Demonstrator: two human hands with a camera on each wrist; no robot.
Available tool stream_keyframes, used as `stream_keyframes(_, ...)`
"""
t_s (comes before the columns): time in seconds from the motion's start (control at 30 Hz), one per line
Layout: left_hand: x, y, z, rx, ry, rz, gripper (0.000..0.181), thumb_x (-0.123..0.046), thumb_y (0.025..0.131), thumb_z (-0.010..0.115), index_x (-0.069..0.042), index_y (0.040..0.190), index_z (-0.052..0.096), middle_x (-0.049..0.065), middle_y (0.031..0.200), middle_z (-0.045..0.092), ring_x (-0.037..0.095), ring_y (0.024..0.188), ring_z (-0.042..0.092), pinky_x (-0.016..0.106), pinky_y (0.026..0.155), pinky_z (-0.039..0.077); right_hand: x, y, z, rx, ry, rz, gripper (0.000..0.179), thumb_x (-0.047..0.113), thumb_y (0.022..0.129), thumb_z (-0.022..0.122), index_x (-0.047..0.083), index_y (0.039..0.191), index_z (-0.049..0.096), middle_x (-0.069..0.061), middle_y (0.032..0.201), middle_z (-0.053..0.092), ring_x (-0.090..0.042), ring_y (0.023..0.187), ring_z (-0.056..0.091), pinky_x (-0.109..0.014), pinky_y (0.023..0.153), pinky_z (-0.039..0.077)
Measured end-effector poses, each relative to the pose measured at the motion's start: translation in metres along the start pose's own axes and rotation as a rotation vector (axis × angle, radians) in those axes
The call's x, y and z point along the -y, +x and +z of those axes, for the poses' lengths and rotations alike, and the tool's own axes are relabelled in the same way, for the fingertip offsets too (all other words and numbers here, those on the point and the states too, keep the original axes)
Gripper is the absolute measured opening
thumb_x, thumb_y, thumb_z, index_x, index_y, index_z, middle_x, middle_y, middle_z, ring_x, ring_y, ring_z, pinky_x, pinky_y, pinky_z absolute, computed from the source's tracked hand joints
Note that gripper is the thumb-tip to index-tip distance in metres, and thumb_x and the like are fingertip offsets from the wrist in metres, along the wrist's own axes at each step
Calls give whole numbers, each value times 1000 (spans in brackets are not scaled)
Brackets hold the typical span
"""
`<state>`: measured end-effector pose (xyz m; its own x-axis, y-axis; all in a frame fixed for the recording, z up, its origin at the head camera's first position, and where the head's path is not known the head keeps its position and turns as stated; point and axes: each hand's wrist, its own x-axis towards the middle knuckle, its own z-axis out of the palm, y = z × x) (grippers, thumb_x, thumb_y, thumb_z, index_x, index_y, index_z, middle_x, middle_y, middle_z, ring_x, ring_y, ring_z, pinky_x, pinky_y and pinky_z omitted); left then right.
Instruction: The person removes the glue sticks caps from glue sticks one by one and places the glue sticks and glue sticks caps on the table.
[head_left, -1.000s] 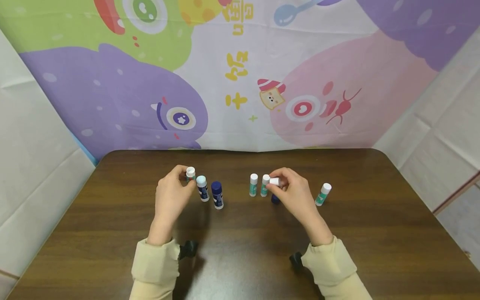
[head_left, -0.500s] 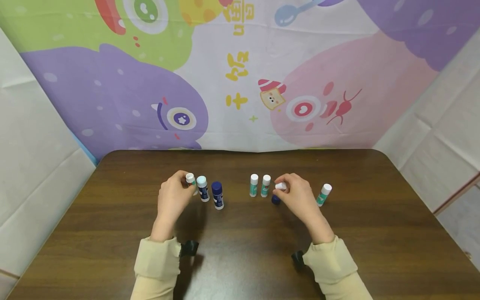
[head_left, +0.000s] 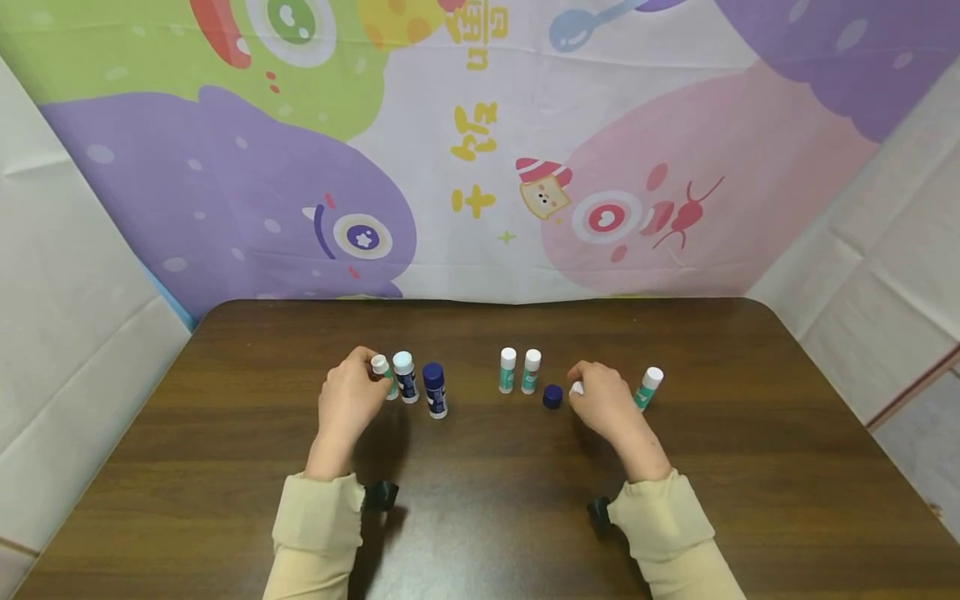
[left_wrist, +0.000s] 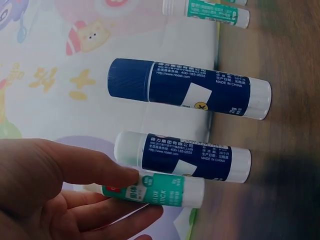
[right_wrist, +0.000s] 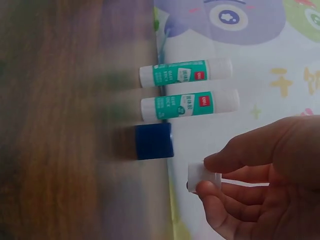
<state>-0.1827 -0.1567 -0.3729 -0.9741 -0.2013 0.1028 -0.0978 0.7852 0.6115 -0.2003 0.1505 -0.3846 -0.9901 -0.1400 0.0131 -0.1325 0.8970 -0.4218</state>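
Observation:
My left hand (head_left: 348,404) pinches a green-labelled glue stick (left_wrist: 167,190) whose cap is off, its white top tilted slightly left in the head view. Right beside it stands a navy glue stick with a pale cap (head_left: 406,377), then a larger navy glue stick with a dark blue cap (head_left: 435,390). Between thumb and fingers my right hand (head_left: 609,402) holds a small white cap (right_wrist: 202,177), mostly covered by the hand in the head view. To the left of that hand, a loose dark blue cap (head_left: 552,397) sits on the table.
Two capped green glue sticks, one at the left (head_left: 507,371) and one at the right (head_left: 531,372), stand near the table's middle. Another green glue stick (head_left: 649,387) stands just beyond the right hand. A printed cloth (head_left: 480,250) hangs behind the brown table (head_left: 480,517).
My right hand has moved right and down with the white cap, uncovering the dark blue cap. My left hand has lowered the uncapped glue stick beside the pale-capped one.

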Motion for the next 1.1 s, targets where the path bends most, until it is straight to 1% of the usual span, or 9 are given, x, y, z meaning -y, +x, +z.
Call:
stream_keyframes(0.17,2,0,2,50,37,-5,25,-10,75,59,-2,98,57,18,95,65,39,82,61,50,65,46,-3,2,5,15,-11,17,26,4,78,54,-1,102,61,-19,100,64,-34,90,59,-45,75,46)
stream_keyframes(0.33,4,1,4,94,71,-12,25,-10,75,58,-1,98,57,20,95,64,41,84,60,51,66,46,-4,3,8,41,-10,41,21,4,79,55,-1,98,62,-18,95,64,-31,85,60,-44,73,47)
stream_keyframes(0.53,5,1,6,98,93,-16,23,-10,73,58,-3,95,57,19,93,64,42,84,60,51,66,46,-6,3,11,51,-23,37,15,4,78,56,0,91,62,-16,91,64,-30,83,59,-43,72,46)
stream_keyframes(0.67,7,1,7,110,102,-29,25,-10,72,58,-3,97,57,20,94,64,43,85,60,51,67,45,-7,4,14,58,-21,38,12,3,78,56,2,87,62,-14,89,63,-29,80,58,-43,71,46)
stream_keyframes(0.9,10,2,8,129,113,-38,26,-10,73,57,-2,98,56,21,94,63,43,85,59,52,67,45,-9,5,17,94,-10,52,12,3,78,54,2,87,62,-14,90,63,-28,81,58,-42,72,46)
stream_keyframes(1.1,11,3,9,135,116,-53,24,-10,76,56,-2,98,56,21,94,63,42,84,60,51,66,45,-10,6,19,106,-30,44,13,2,77,54,2,88,61,-14,90,61,-29,83,56,-43,73,45)
